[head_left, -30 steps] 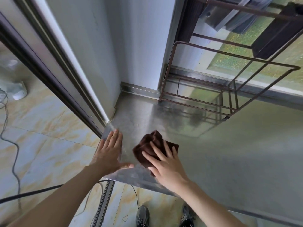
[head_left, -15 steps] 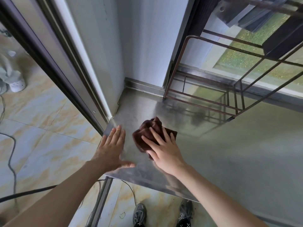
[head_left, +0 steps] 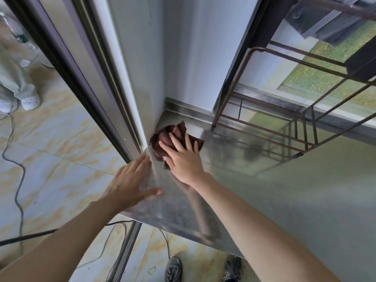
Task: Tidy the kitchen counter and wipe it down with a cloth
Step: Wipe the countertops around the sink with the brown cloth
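We press our right hand [head_left: 184, 157] flat on a dark brown cloth [head_left: 175, 137], fingers spread across its bunched folds, pinning it to the stainless steel counter [head_left: 264, 200] rather than gripping it; the open palm seems chosen to spread pressure over the fabric for wiping. The cloth sits in the counter's far left corner, touching the white wall panel [head_left: 142, 78] where that panel meets the steel upstand at the back. Our left hand [head_left: 130, 180] lies open with nothing in it, palm down over the counter's left edge with the thumb stretched onto the steel, apparently as a brace for the reach into the corner. A brown wire rack [head_left: 284, 123] stands on the counter to the right of the cloth, well clear of both hands, and nothing else rests on the steel in view, so tidying looks finished here and wiping is the step in hand. Beyond the sliding door frame [head_left: 67, 64], cables [head_left: 18, 180] trail across the tiled floor [head_left: 50, 139]
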